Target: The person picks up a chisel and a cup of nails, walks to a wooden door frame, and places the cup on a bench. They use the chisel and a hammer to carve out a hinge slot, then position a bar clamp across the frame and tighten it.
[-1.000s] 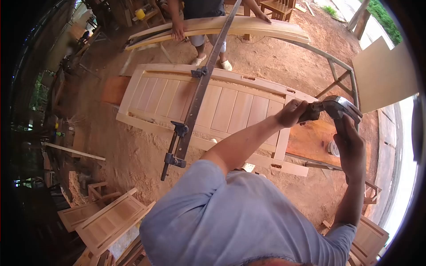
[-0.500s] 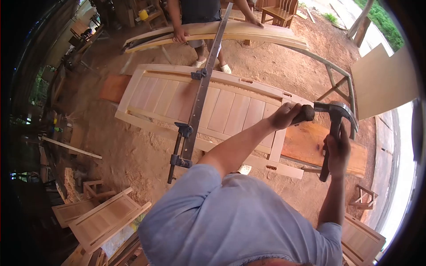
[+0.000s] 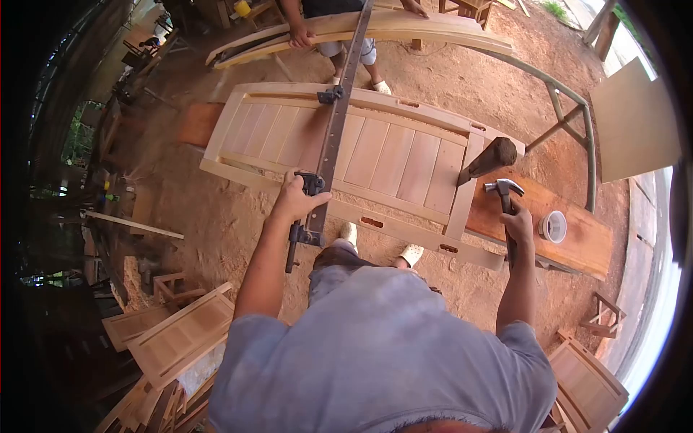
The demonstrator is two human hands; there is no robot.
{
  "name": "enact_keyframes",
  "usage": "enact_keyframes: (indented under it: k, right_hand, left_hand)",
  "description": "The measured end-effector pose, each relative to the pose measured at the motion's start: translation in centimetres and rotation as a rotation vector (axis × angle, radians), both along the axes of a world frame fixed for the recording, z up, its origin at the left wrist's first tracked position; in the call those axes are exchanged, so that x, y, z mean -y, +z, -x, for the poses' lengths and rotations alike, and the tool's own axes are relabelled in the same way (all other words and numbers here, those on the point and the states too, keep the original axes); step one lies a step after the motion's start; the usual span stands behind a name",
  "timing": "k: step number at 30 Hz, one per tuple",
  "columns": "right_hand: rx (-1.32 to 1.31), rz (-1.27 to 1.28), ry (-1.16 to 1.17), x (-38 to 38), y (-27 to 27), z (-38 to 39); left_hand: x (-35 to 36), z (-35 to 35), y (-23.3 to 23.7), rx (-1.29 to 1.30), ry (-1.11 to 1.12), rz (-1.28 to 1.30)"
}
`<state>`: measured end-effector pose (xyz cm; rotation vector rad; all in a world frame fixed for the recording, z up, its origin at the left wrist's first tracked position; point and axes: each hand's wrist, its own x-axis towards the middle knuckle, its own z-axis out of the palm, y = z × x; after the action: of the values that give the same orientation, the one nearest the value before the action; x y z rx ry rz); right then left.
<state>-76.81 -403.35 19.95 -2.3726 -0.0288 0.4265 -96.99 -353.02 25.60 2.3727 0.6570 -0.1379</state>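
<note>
My left hand (image 3: 292,198) is wrapped round the sliding jaw of a long metal bar clamp (image 3: 338,137), its thumb lying across the bar. The clamp spans a slatted wooden door panel (image 3: 375,162) with slots cut in its side rails. In my right hand (image 3: 518,222) is a claw hammer (image 3: 505,187), gripped by the handle, its head above an orange-brown plank. A thick, dark-handled, chisel-like tool (image 3: 494,157) stands tilted by itself at the panel's right end, its lower tip on the frame. Neither hand touches it.
Across from me a person's hand (image 3: 301,35) rests on long curved boards (image 3: 404,25). A clear plastic tub (image 3: 554,226) sits on the orange-brown plank (image 3: 577,252). Smaller door panels (image 3: 177,335) lie at lower left, another (image 3: 586,382) at lower right. A metal rail (image 3: 588,151) stands at right.
My left hand has let go of the dark-handled tool and moved left onto the clamp. The hammer has come down and left, away from that tool. The plastic tub is now visible.
</note>
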Motion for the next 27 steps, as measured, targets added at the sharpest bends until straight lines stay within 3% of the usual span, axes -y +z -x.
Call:
enact_keyframes:
  k: [1,2,4,5,7,8,9,11,13,15,17,19,21,23,25,26,27]
  right_hand:
    - [0.023,0.110,0.068,0.5,-0.9,-0.8]
    - [0.030,0.117,0.055,0.5,-2.3,-0.9]
    - [0.191,0.362,-0.015,0.2,-5.0,-0.5]
    - [0.207,0.368,-0.032,-1.2,-3.4,1.1]
    - [0.826,0.498,-0.225,-5.9,-0.7,6.1]
    - [0.797,0.222,-0.210,-7.7,0.7,7.8]
    - [0.754,-0.050,-0.187,-9.7,1.6,9.9]
    - [0.301,-0.580,-0.130,-17.2,0.3,16.4]
    - [0.012,-0.793,0.014,-22.8,-1.3,20.0]
    - [-0.307,-0.726,-0.026,-28.2,0.4,23.5]
    - [-0.462,-0.749,-0.001,-32.4,0.5,25.3]
    - [-0.487,-0.798,-0.039,-35.1,-0.4,26.2]
    - [-0.480,-1.173,-0.308,-36.5,-0.6,27.3]
    - [-0.472,-1.198,-0.388,-36.7,-0.5,28.2]
    - [-0.640,-1.231,-0.421,-36.9,-0.7,28.7]
    - [-0.843,-1.203,-0.477,-36.9,-1.4,29.0]
    - [-0.849,-1.229,-0.463,-37.4,-2.1,29.5]
  left_hand:
    - [0.2,0.2,-1.0,0.074,-0.008,-0.093]
    - [0.4,0.3,-1.8,0.154,-0.013,-0.184]
    - [0.4,0.4,-2.6,0.169,-0.029,-0.208]
    - [0.3,0.2,-2.8,0.181,-0.033,-0.244]
    - [0.1,0.1,-3.7,0.303,-0.107,-0.338]
    - [0.2,-0.1,-3.7,0.352,-0.149,-0.376]
    - [0.5,-0.2,-3.8,0.393,-0.194,-0.411]
    - [0.7,-0.1,-3.7,0.333,-0.187,-0.325]
    - [0.7,-0.3,-4.0,0.326,-0.234,-0.303]
    - [0.7,-0.7,-4.7,0.358,-0.244,-0.324]
    - [0.9,-0.8,-4.3,0.328,-0.237,-0.263]
    - [1.0,-0.8,-4.1,0.317,-0.215,-0.272]
    - [0.9,-0.7,-3.8,0.291,-0.209,-0.224]
    - [0.8,-0.7,-3.2,0.276,-0.224,-0.225]
    - [0.8,-0.9,-3.2,0.231,-0.228,-0.204]
    - [0.9,-0.8,-3.1,0.227,-0.219,-0.208]
    - [1.1,-0.7,-3.0,0.224,-0.201,-0.210]
